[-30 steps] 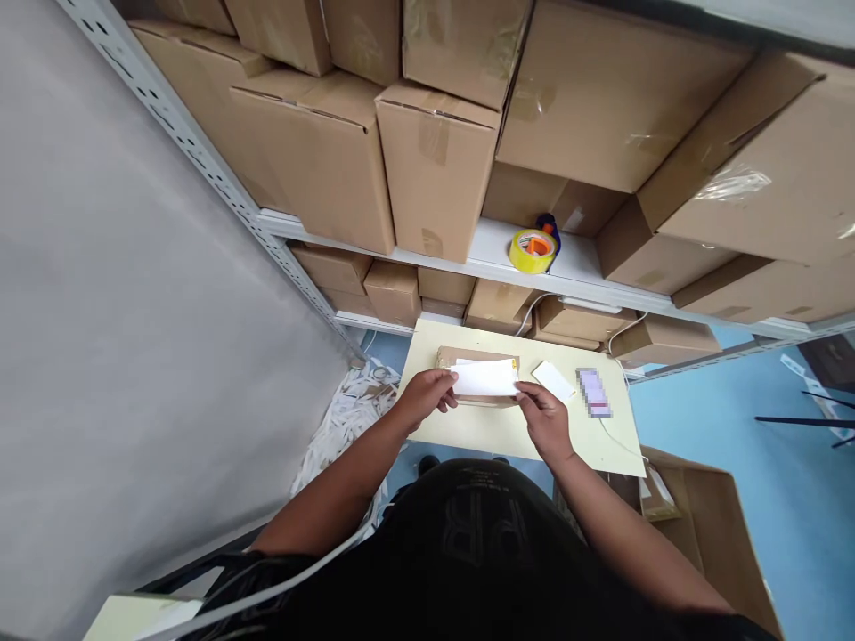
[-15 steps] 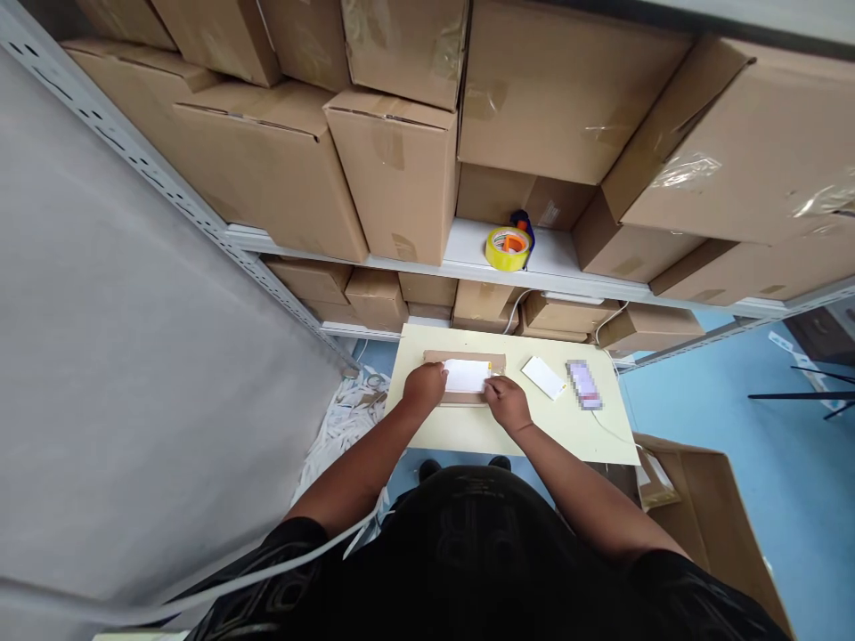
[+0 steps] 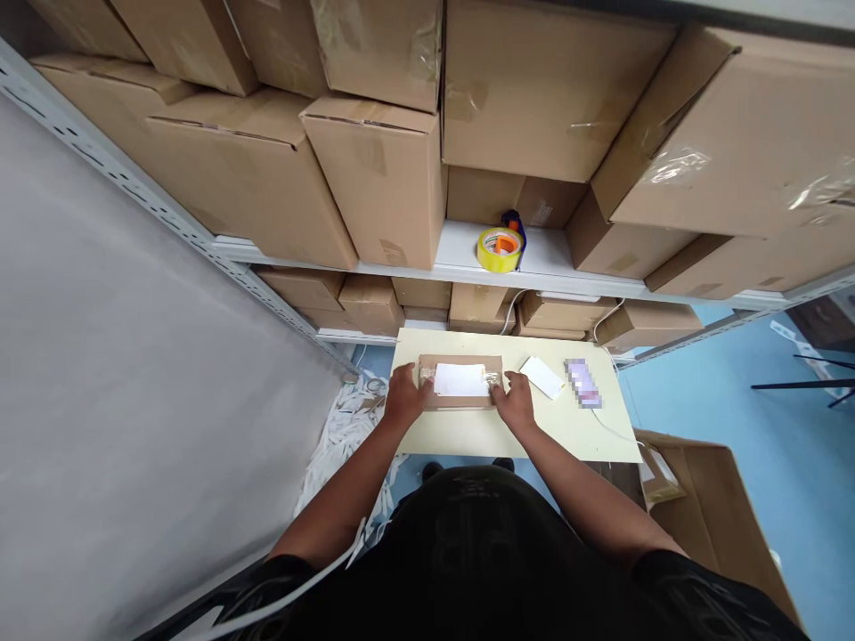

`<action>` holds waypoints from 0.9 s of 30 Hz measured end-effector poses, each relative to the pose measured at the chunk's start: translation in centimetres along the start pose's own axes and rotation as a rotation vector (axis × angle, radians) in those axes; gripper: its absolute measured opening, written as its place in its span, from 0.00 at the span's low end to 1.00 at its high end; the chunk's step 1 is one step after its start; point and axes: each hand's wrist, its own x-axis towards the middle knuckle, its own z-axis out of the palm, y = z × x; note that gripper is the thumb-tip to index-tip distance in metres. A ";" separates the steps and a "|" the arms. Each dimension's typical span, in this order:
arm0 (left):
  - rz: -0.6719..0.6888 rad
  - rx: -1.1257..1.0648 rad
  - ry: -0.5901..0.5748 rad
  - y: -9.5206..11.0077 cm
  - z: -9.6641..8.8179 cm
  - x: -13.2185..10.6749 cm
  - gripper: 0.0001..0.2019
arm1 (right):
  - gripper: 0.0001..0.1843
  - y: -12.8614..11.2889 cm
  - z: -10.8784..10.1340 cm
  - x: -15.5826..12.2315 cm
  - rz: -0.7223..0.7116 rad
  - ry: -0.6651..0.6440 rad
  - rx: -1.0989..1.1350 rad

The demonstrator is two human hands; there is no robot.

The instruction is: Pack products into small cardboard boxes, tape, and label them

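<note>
A flat brown cardboard parcel (image 3: pixel 460 402) lies on the small pale yellow table (image 3: pixel 481 432). A white label (image 3: pixel 460 380) lies flat on its top. My left hand (image 3: pixel 405 396) rests at the parcel's left end, fingers pressing its edge. My right hand (image 3: pixel 514 402) sits at the parcel's right end, fingers bent against it beside the label's right edge. Both hands grip the parcel from its two ends.
A white card (image 3: pixel 542 377) and a blurred phone (image 3: pixel 582 383) with a cable lie to the right on the table. Yellow tape roll (image 3: pixel 498 248) sits on the shelf among stacked cartons. White paper strips (image 3: pixel 337 436) litter the floor left; an open carton (image 3: pixel 708 507) stands right.
The white label was held up between both hands; it now lies flat on the parcel. Both hands moved apart to the parcel's ends.
</note>
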 end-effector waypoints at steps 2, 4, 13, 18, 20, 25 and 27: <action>-0.090 -0.181 -0.162 -0.9 0.1 -0.6 0.23 | 0.23 0.4 -0.2 0.2 0.199 -0.093 0.136; -0.147 -0.281 -0.268 -1.1 0.1 -1.2 0.20 | 0.22 0.3 -0.3 0.3 0.290 -0.183 0.214; 0.074 -0.323 -0.138 4.0 -3.8 -1.8 0.24 | 0.23 -3.2 -5.3 -0.3 0.229 -0.020 0.408; 0.159 -0.277 -0.159 10.3 -4.3 -0.5 0.26 | 0.23 -2.3 -10.7 0.1 0.181 0.114 0.433; 0.206 -0.271 -0.184 13.8 -3.5 -0.4 0.26 | 0.23 -1.0 -13.4 0.2 0.185 0.197 0.437; 0.348 -0.250 -0.300 23.9 0.7 -1.7 0.26 | 0.27 4.6 -21.9 -1.2 0.238 0.373 0.471; 0.407 -0.257 -0.364 28.1 3.5 -2.9 0.25 | 0.28 7.7 -25.5 -2.5 0.274 0.435 0.458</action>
